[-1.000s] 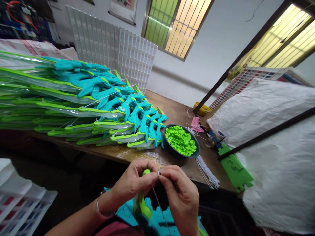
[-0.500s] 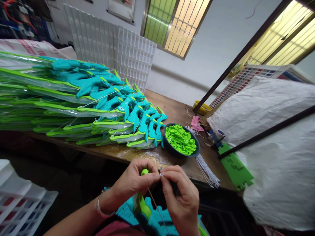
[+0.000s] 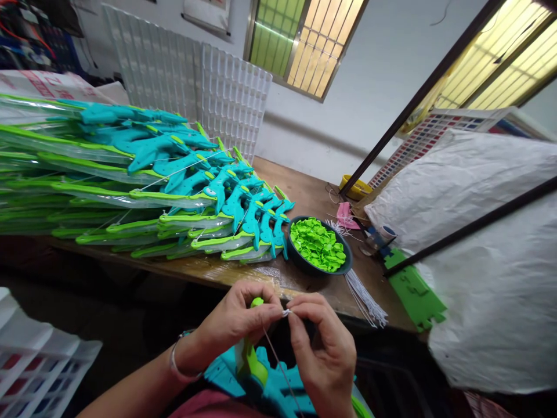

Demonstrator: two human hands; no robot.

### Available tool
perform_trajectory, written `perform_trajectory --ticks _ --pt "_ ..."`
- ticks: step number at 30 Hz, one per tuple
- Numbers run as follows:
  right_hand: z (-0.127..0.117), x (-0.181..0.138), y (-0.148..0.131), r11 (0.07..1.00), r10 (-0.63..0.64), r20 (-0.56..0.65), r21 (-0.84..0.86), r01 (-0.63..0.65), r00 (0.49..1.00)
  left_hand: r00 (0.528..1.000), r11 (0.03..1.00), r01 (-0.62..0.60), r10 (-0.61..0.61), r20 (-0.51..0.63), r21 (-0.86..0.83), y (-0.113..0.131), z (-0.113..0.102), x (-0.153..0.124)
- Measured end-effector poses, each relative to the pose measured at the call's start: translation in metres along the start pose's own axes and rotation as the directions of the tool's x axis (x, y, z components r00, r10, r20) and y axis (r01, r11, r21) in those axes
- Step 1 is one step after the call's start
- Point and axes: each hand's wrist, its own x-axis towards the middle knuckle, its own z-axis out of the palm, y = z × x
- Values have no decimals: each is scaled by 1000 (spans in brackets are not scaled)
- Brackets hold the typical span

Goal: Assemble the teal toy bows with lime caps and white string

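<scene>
Pale wall (image 3: 300, 125) with a barred window (image 3: 304, 40) forms the background; a brown wooden table (image 3: 282, 177) stands in front of it, its near edge running just beyond the hands. Ribbed translucent panels (image 3: 235, 93) stand upright at the rear. On the left part of the table lies a large pile of turquoise-and-green pieces (image 3: 237, 212), overlapped in rows, with strings across several of them. Just right of the pile sits a dark bowl (image 3: 300, 266) filled with small bright green parts (image 3: 319, 247). Beside the bowl, a bundle of white cords (image 3: 368, 301) extends toward the near edge. Further right are a green foam piece (image 3: 415, 293) and a large white sack (image 3: 487, 261). In front of the table, a turquoise body (image 3: 278, 386) with a curved green arm (image 3: 252, 366) rests at the person's lap, below both hands; its lower portion is partly hidden. Left hand (image 3: 246, 313): fingers curled around the tip of the green arm, which protrudes above the thumb; thumb and forefinger pressed together at a short looped white cord (image 3: 286, 313). Right hand (image 3: 324, 342): thumb and forefinger pinched at the opposite side of the same cord, remaining fingers bent. A thin string (image 3: 278, 363) runs from beneath the left hand down across the turquoise body.
</scene>
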Motion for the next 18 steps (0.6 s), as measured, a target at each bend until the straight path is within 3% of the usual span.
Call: perform_trajectory --ticks 7,14,18 --pt "-1 -3 2 1000 -6 -51 26 8 999 1000 1000 9 -9 2 -7 2 1 1" --pt "-2 0 2 1000 21 143 17 -24 989 1000 1000 -19 18 6 21 -1 -1 0" --pt "-2 4 3 1000 -18 159 5 17 987 1000 1000 -11 10 13 9 -3 -2 -1"
